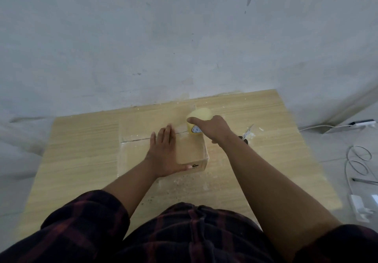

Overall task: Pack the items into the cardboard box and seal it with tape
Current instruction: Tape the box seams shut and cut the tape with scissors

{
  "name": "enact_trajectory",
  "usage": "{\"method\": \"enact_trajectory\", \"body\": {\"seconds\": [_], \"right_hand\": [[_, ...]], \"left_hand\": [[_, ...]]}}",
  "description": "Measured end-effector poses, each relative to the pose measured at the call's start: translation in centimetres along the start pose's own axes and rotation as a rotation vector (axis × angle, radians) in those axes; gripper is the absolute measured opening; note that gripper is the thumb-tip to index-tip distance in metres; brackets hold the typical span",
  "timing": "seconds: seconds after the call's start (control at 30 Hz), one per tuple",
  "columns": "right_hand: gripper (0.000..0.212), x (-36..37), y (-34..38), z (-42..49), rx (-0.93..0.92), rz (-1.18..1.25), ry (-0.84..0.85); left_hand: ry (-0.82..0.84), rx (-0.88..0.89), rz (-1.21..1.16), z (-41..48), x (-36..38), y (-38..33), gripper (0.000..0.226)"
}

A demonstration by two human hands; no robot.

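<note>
- Our left hand (pixel 163 152) lies flat, fingers straight, on the closed cardboard box (pixel 190 150) in the middle of the surface (pixel 81 140).
- Our right hand (pixel 214 130) grips the yellow tape roll (pixel 199 115) at the box's far right edge.

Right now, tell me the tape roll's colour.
The tape roll is pale yellow, seen in the head view.

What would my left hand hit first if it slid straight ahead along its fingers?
Probably nothing on the box: the left hand would pass just left of the tape in the right hand, then reach the wall. Depth is unclear.
</note>
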State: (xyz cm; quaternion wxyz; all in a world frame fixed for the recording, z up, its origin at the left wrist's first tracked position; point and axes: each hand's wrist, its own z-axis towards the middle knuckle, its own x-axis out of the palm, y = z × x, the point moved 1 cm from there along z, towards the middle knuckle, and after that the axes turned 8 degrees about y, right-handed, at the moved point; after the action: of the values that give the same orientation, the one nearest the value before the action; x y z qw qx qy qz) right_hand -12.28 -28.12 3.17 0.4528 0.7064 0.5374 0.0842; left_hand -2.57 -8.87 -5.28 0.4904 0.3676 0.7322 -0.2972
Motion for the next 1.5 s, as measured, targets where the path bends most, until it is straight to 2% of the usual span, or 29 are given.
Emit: {"method": "enact_trajectory", "body": {"seconds": [0.23, 0.47, 0.73, 0.77, 0.87, 1.03, 1.13, 1.4, 1.5], "right_hand": [[0.068, 0.9, -0.4, 0.2, -0.01, 0.009, -0.007], [0.073, 0.8, -0.5, 0.2, -0.031, -0.007, -0.003], [0.084, 0.2, -1.1, -0.3, 0.017, 0.1, 0.048], [0.08, 0.3, -1.3, -0.3, 0.005, 0.114, 0.035], [0.073, 0.1, -1.3, -0.7, -0.048, 0.109, -0.065], [0.093, -0.4, -1.0, -0.8, -0.129, -0.004, -0.239], [0.097, -1.2, -1.6, -0.7, -0.176, -0.091, -0.312], [0.109, -1.3, -3.8, 0.6, -0.099, -0.018, -0.241], [0.108, -1.3, -4.4, 1.0, -0.063, 0.024, -0.221]], "left_hand": [[0.099, -0.002, -0.004, 0.3, 0.6, -0.1, 0.153], [-0.024, 0.132, 0.141, -1.0, 1.5, -0.6, 0.123], [-0.028, 0.151, 0.069, 0.0, 0.5, -0.1, 0.142], [-0.02, 0.152, 0.067, 0.1, 0.7, -0.1, 0.142], [0.02, 0.151, 0.064, 0.3, 1.1, 0.1, 0.142], [0.079, 0.129, 0.088, 0.2, 0.5, -0.2, 0.142], [0.081, 0.125, 0.103, 0.2, 0.5, -0.2, 0.142], [0.084, 0.066, 0.113, 1.0, -1.9, -1.8, 0.155], [0.13, 0.072, 0.105, 1.6, -1.5, -2.5, 0.155]]}}
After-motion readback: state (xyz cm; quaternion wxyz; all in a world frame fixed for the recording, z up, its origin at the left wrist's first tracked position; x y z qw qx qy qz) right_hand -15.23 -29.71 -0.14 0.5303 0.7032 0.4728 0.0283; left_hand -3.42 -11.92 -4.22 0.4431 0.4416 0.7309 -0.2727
